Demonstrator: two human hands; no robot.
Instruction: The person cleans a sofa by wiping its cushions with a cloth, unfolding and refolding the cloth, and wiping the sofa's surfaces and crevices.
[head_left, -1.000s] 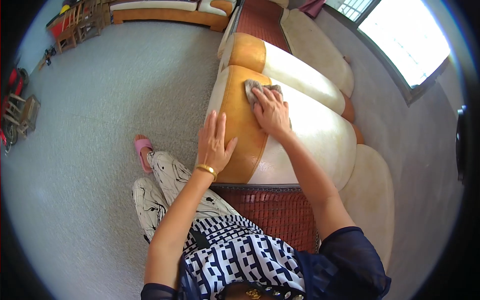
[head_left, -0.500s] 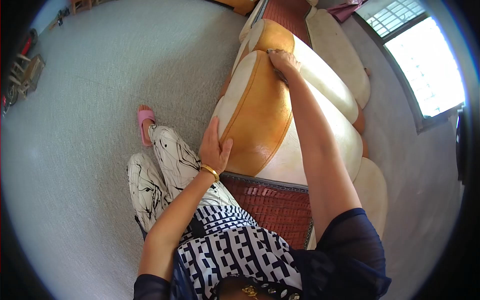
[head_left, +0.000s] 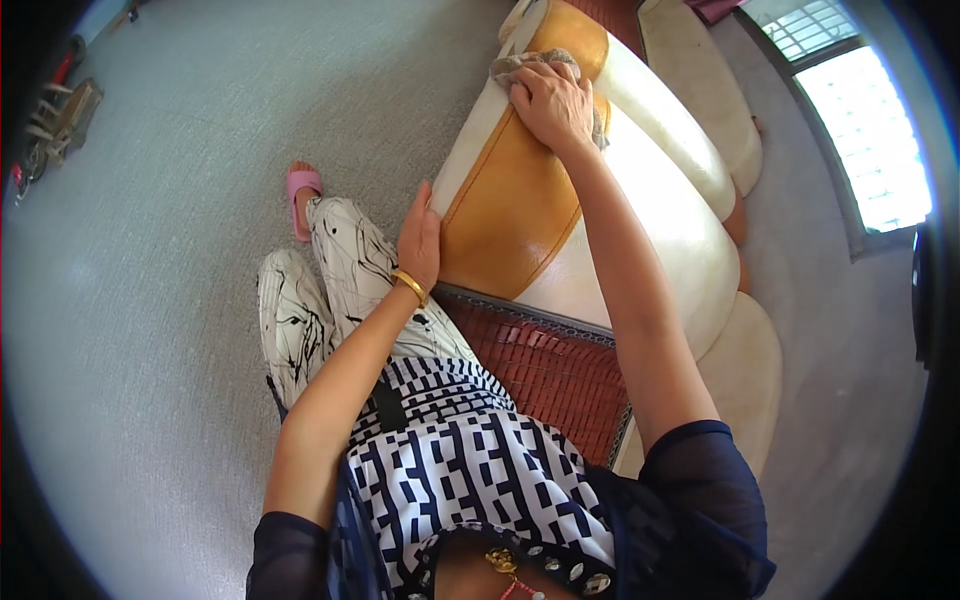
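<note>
My right hand (head_left: 555, 105) presses a crumpled, greyish-brown cloth (head_left: 510, 66) onto the far part of a padded orange-and-cream sofa armrest (head_left: 510, 200). The cloth sticks out past my fingers toward the armrest's left edge, and a bit shows by my wrist; the rest is hidden under the palm. Against the near left side of the same armrest lies my left hand (head_left: 420, 240), its fingers stretched out and nothing held. A gold bracelet circles that wrist.
A red woven seat mat (head_left: 545, 375) covers the sofa seat beside me. Another orange-and-cream cushion section (head_left: 570, 35) adjoins the armrest. At right is a bright window (head_left: 865, 130). Grey floor (head_left: 180, 230) lies at left, with a small wooden stool (head_left: 75, 115) far off.
My right hand has moved left and nearer over the armrest with the cloth, which shows more now. My left thumb has drawn in toward the fingers. The view has shifted slightly.
</note>
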